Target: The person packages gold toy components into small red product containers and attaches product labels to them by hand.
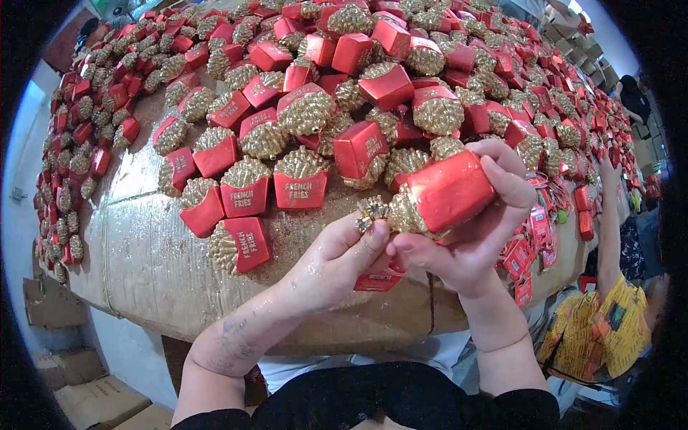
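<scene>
My right hand (pixel 494 222) is closed around a red fries-box ornament (pixel 455 190), tilted on its side with its gold glittered top toward my left hand. My left hand (pixel 337 254) pinches a gold metal ornament cap (pixel 373 209) between thumb and fingers, right beside that gold top. Whether the cap touches the ornament, I cannot tell. Below my fingers hangs a red tag (pixel 380 279), partly hidden by the hands. Several like ornaments lie just beyond, among them a red one with a gold top (pixel 247 244) on the cardboard-covered table (pixel 158 265). Gold glitter sticks to my left wrist.
A large heap of the same ornaments (pixel 351 54) covers the table's far side, with another row (pixel 79 143) along the left. Red tags (pixel 527 247) lie in a pile on the right. Beside them sits a person in a yellow patterned garment (pixel 602 326). Cardboard boxes (pixel 100 401) stand at lower left.
</scene>
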